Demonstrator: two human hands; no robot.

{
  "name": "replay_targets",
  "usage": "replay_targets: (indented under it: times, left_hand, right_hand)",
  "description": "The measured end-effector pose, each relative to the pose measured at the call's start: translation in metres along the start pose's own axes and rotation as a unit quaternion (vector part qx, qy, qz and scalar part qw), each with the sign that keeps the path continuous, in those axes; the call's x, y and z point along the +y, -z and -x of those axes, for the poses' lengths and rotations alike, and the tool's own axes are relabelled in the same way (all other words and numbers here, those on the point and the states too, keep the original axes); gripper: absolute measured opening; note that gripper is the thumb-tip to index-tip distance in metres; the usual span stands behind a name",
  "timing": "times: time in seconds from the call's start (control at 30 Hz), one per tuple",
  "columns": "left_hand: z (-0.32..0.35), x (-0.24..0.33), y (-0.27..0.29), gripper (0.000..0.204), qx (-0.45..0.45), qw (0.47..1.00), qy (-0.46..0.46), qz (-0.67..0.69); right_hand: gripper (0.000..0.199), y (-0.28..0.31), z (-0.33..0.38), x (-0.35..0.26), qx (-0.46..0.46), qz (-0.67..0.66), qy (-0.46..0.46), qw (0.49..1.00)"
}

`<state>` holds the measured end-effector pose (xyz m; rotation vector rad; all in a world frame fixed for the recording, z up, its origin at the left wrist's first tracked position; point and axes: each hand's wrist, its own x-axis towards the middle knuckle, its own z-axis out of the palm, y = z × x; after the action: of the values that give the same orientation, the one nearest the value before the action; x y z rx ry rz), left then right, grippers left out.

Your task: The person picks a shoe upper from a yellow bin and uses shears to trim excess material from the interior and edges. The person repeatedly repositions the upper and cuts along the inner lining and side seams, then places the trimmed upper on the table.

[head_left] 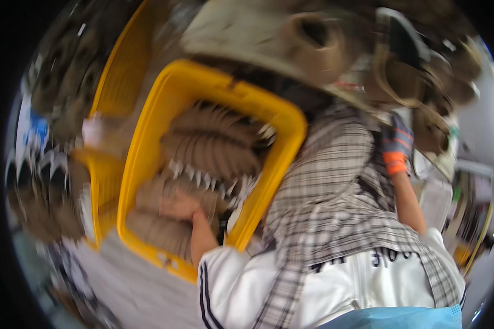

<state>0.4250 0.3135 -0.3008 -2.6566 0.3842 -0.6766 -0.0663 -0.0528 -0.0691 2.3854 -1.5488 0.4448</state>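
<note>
My bare left hand (pixel 181 205) reaches into a yellow plastic basket (pixel 130 181) and rests on stacked brown pieces (pixel 162 227) that look like shoe uppers. Motion smears its fingers, so their grip does not show. More nested brown pieces (pixel 214 153) fill the basket in rows, some with jagged pale edges. My right hand (pixel 398 143), in a grey and orange glove, is at the edge of a worktable (pixel 241 38). Its fingers look stretched out beside brown shoe-upper shapes (pixel 431 129), with nothing visibly held.
Other yellow baskets (pixel 123 71) stand to the left of the one I reach into. Brown pieces hang or stack along the far left (pixel 44 208). More brown shoe-upper shapes (pixel 315 46) stand on the worktable. A checked apron (pixel 329 164) covers my lap beside the basket.
</note>
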Motion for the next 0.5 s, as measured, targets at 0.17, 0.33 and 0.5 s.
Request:
replay_targets:
  times: [0.17, 0.33, 0.5]
  left_hand:
    - [-0.026, -0.001, 0.013, 0.077, -0.042, 0.961, 0.081, 0.262]
    - [-0.054, 0.019, 0.105, 0.063, -0.302, 0.912, 0.183, 0.209]
    - [-0.049, 0.068, 0.22, 0.036, -0.108, 0.852, -0.116, 0.499]
  right_hand:
    - [0.044, 0.022, 0.0, 0.039, -0.033, -0.106, 0.006, 0.994]
    - [0.023, 0.047, 0.029, 0.091, 0.065, -0.111, 0.055, 0.99]
    - [0.039, 0.08, 0.098, 0.144, 0.155, -0.065, -0.033, 0.985]
